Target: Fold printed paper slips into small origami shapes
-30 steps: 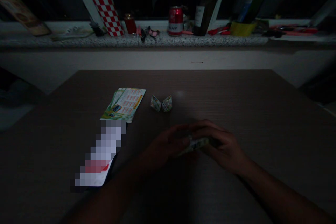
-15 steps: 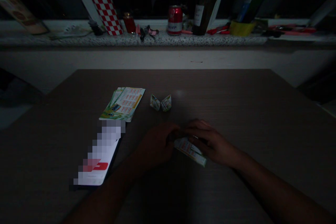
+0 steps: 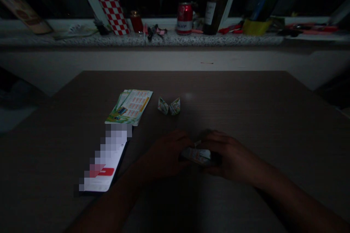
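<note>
Our left hand (image 3: 171, 153) and right hand (image 3: 232, 156) grasp the paper (image 3: 197, 156) between them, near the middle of the table (image 3: 246, 98). Our fingers curl around its left and right ends. The table has wood on show to the right of our hands, and its far edge runs straight along the wall (image 3: 175, 58). Just far of our hands sit two little folded bits (image 3: 175, 107). The cards (image 3: 132, 107) lie to the left of them, and the phone (image 3: 108, 167) is near of the cards. Our fingers hide the paper's ends, it is dark, and we can't make out its folds well. Gray squares hide much of the phone.
</note>
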Available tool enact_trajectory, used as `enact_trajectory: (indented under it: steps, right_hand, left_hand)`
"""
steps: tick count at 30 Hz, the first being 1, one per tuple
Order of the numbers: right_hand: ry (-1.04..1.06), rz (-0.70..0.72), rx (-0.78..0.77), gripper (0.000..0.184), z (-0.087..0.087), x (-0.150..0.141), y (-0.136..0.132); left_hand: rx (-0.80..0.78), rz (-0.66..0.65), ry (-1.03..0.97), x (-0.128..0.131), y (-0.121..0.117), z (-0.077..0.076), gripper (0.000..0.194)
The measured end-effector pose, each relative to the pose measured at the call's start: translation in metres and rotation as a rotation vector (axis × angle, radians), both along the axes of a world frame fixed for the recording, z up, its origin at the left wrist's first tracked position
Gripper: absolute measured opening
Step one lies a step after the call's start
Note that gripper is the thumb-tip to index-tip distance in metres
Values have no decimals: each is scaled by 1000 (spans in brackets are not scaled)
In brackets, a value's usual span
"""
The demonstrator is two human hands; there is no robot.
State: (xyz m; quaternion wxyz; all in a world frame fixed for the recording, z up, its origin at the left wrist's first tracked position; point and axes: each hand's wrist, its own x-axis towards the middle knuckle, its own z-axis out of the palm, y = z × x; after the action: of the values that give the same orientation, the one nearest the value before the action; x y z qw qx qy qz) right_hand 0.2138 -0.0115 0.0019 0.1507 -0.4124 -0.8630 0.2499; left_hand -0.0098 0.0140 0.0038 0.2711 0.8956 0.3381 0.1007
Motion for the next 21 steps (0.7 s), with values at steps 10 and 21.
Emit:
enact_trajectory:
  steps: [10, 21]
  right_hand:
    - [176, 123, -34, 45, 1, 2, 5]
    - [199, 139, -120, 45, 6, 12, 9]
  left_hand:
    - [-15, 22, 17, -1, 0, -4, 28]
    - [-18, 16, -8, -2, -2, -4, 34]
